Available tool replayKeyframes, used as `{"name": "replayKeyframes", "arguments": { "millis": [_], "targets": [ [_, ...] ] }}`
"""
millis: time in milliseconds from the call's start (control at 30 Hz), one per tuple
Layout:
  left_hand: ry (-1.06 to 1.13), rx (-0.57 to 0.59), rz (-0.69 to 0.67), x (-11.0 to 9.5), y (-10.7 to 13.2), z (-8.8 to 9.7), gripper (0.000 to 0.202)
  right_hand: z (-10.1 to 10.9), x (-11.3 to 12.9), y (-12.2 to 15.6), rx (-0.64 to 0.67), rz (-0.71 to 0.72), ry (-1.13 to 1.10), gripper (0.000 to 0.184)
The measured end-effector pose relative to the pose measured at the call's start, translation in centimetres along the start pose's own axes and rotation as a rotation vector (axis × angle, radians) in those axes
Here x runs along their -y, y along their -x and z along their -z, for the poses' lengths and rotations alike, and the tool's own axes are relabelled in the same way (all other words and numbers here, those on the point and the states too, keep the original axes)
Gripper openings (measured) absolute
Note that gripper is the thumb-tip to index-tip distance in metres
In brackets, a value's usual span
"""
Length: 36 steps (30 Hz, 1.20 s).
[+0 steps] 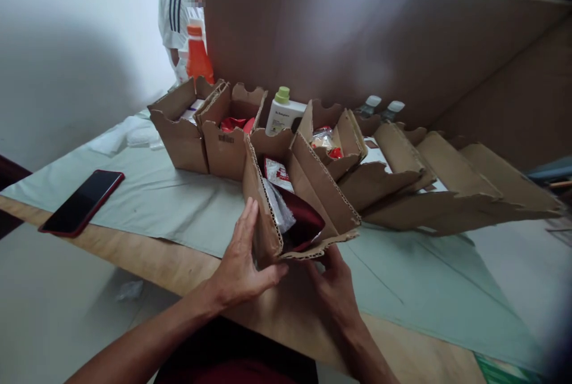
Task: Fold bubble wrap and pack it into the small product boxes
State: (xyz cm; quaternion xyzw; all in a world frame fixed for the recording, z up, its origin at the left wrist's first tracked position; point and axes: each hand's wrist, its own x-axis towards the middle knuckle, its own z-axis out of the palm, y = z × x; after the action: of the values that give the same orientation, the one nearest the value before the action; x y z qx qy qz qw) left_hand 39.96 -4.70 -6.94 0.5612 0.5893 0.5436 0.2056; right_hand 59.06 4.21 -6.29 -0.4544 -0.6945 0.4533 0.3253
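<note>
A cardboard box with an open top stands out in front of the row, tilted toward me. Inside it are a dark red shiny packet, a clear plastic-wrapped item and a white and red packet. Along the box's left wall lie the fingers of my left hand, its thumb at the front lower corner. My right hand grips the box low at its front right, its fingertips partly hidden beneath the edge.
More cardboard boxes line the table behind, some leaning at right. A white bottle with a green cap and an orange bottle stand among them. A phone lies at left. Another person is at the far left.
</note>
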Motion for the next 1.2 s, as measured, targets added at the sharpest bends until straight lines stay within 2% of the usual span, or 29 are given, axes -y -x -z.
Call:
{"name": "replayKeyframes", "arguments": {
  "millis": [133,267,400,467,667,833,1000,1100,1200],
  "targets": [
    [-0.142,-0.02,-0.081,0.4,-0.6,0.7,0.109,-0.2,0.6,-0.1,-0.015,0.031,0.108,0.048],
    [-0.181,0.027,-0.144,0.2,-1.9,1.9,0.112,-0.3,0.3,-0.4,-0.027,0.095,0.182,0.039],
    [-0.2,0.081,-0.136,-0.2,-2.2,3.3,0.107,-0.8,0.0,-0.2,-0.055,0.215,0.231,0.027],
    [-0.221,0.064,-0.139,-0.3,-1.9,3.7,0.102,-1.2,0.1,-0.2,-0.085,0.301,0.263,0.024],
    [-0.234,-0.009,-0.186,-0.6,-1.8,3.0,0.097,-1.2,0.1,-0.5,-0.116,0.447,0.34,0.019],
    [-0.182,0.064,-0.209,-0.9,-2.8,2.8,0.102,-1.1,-0.5,-0.5,-0.175,0.434,0.373,0.027],
    [-0.154,0.075,-0.179,0.1,-4.4,4.7,0.101,-1.7,0.5,-1.3,-0.058,0.308,0.337,0.021],
    [-0.1,0.067,-0.13,1.0,-5.2,5.7,0.094,-2.1,1.2,-2.2,-0.044,0.329,0.324,0.02],
    [0.013,0.034,-0.059,2.0,-6.1,5.8,0.085,-2.4,1.3,-3.3,-0.048,0.391,0.333,0.022]
  ]
}}
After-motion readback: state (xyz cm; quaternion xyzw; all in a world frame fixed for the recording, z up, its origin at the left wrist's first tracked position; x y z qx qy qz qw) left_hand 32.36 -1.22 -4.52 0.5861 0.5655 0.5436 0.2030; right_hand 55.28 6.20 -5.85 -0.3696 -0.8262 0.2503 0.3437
